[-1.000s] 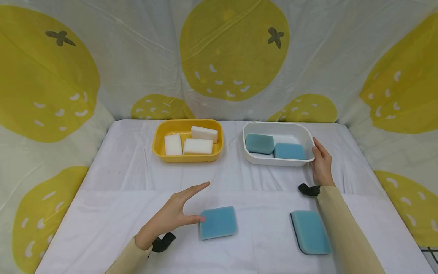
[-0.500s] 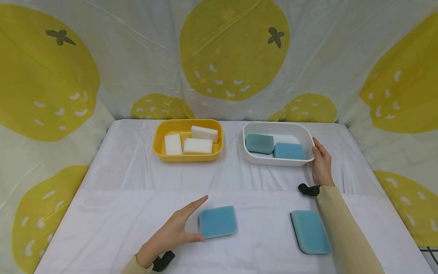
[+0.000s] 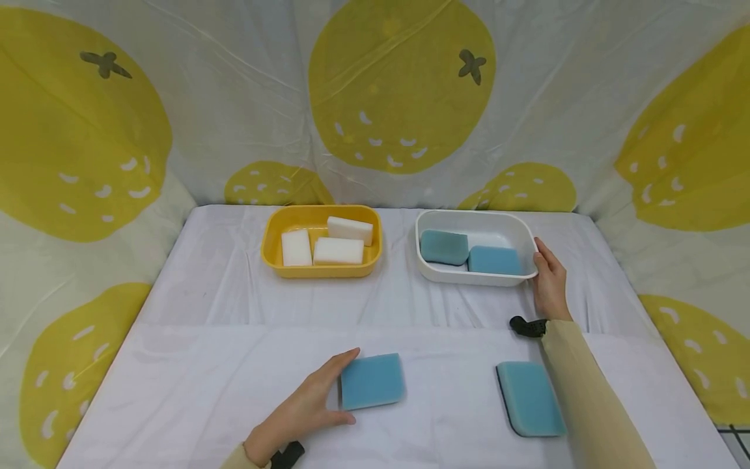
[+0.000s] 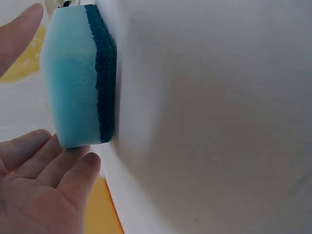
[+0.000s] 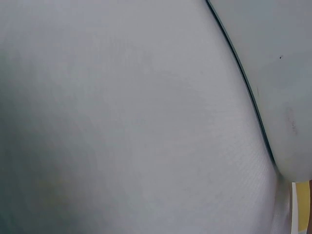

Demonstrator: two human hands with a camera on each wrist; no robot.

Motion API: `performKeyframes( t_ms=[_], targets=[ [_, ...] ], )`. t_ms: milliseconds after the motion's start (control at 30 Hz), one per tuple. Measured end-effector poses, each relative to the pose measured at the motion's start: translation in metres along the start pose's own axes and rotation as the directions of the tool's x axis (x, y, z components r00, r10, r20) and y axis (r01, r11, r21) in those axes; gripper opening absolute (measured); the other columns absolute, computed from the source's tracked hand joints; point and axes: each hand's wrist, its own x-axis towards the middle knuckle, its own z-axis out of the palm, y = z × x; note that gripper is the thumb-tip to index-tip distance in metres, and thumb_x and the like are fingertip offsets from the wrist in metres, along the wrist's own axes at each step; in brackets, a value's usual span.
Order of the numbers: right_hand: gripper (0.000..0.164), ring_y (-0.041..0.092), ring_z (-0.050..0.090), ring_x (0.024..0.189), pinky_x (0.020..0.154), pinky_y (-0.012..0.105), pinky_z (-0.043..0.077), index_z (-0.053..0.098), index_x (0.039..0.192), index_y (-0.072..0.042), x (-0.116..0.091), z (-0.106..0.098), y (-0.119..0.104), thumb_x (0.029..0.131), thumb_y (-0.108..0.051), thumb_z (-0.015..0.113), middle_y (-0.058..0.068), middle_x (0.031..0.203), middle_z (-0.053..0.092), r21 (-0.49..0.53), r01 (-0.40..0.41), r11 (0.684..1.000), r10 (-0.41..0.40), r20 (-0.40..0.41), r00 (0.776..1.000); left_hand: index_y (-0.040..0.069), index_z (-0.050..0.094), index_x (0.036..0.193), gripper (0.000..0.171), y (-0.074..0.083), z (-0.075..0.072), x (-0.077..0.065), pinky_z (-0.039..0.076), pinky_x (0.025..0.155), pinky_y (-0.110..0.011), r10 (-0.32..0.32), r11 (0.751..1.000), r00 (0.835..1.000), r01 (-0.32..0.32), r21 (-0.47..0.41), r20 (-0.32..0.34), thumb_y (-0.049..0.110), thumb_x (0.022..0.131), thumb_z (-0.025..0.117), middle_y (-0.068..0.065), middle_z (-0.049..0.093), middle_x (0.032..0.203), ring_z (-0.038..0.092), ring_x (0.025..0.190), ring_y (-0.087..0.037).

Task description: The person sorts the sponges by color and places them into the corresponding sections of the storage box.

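My left hand [image 3: 307, 405] is at the left end of a blue sponge [image 3: 372, 381], thumb and fingers spread on either side of it. In the left wrist view this sponge [image 4: 73, 78] shows a dark scouring layer against the cloth; the fingertips lie right at one edge and the thumb stands apart. My right hand [image 3: 551, 283] grips the right end of a white tray [image 3: 469, 277], thumb on its rim. Inside the tray lie a green-blue sponge [image 3: 444, 247] and a blue sponge [image 3: 495, 260]. The right wrist view catches only the tray's outer wall [image 5: 280, 78], the hand mostly hidden.
To the left of the white tray, a yellow tray [image 3: 322, 273] holds three white sponge blocks [image 3: 338, 251]. Another blue sponge [image 3: 533, 398] lies beside the right forearm. A white cloth [image 3: 193, 365] covers the table, and a lemon-print curtain [image 3: 246, 111] hangs behind.
My left hand has come down and nearer, from above the blue sponge's left end to around it. My right hand stays on the white tray.
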Motion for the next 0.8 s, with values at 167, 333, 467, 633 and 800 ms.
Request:
performKeyframes(
  t_ms=[167, 333, 467, 633, 800],
  targets=[
    [0.052, 0.012, 0.017, 0.142, 0.111, 0.022, 0.021, 0.024, 0.152, -0.007, 0.0001, -0.0004, 0.0007, 0.104, -0.019, 0.041, 0.001, 0.157, 0.021, -0.002, 0.000, 1.000, 0.000, -0.001, 1.000, 0.008, 0.026, 0.150, 0.095, -0.0009, 0.0038, 0.0005, 0.037, 0.105, -0.045, 0.033, 0.999, 0.999, -0.032, 0.042, -0.017, 0.018, 0.075, 0.083, -0.006, 0.037, 0.147, 0.039, 0.132, -0.026],
    [0.052, 0.012, 0.016, 0.142, 0.111, 0.022, 0.021, 0.024, 0.152, -0.007, 0.0005, -0.0014, 0.0017, 0.104, -0.019, 0.041, 0.002, 0.157, 0.020, -0.006, 0.000, 1.000, 0.000, 0.002, 1.000, 0.002, 0.031, 0.147, 0.092, -0.0007, 0.0064, 0.0024, 0.039, 0.103, -0.044, 0.054, 0.996, 0.997, -0.051, 0.073, -0.049, 0.014, 0.073, 0.084, -0.011, 0.041, 0.143, 0.043, 0.129, -0.029],
    [0.052, 0.012, 0.016, 0.142, 0.111, 0.023, 0.021, 0.025, 0.152, -0.009, 0.0005, -0.0024, 0.0023, 0.104, -0.021, 0.042, 0.001, 0.157, 0.020, -0.019, -0.001, 1.000, 0.002, 0.004, 1.000, -0.001, 0.035, 0.144, 0.089, -0.0014, 0.0085, 0.0038, 0.041, 0.102, -0.043, 0.074, 0.993, 0.994, -0.066, 0.096, -0.080, 0.011, 0.071, 0.085, -0.012, 0.044, 0.139, 0.046, 0.126, -0.029],
    [0.052, 0.012, 0.017, 0.142, 0.110, 0.022, 0.022, 0.026, 0.152, -0.009, 0.0003, -0.0023, 0.0027, 0.104, -0.022, 0.042, 0.000, 0.157, 0.022, -0.048, 0.002, 0.999, -0.002, 0.000, 1.000, -0.002, 0.040, 0.140, 0.086, -0.0016, 0.0086, 0.0043, 0.045, 0.098, -0.041, 0.115, 0.987, 0.983, -0.098, 0.127, -0.141, 0.007, 0.069, 0.086, -0.010, 0.049, 0.134, 0.050, 0.121, -0.029],
    [0.052, 0.012, 0.016, 0.142, 0.110, 0.021, 0.022, 0.027, 0.151, -0.008, 0.0001, -0.0023, 0.0034, 0.104, -0.023, 0.041, 0.001, 0.157, 0.022, -0.058, 0.017, 0.998, -0.016, 0.003, 1.000, -0.002, 0.042, 0.139, 0.084, 0.0010, 0.0038, 0.0058, 0.045, 0.098, -0.041, 0.114, 0.989, 0.978, -0.095, 0.117, -0.172, 0.006, 0.068, 0.086, -0.008, 0.050, 0.133, 0.050, 0.121, -0.028]
  ],
)
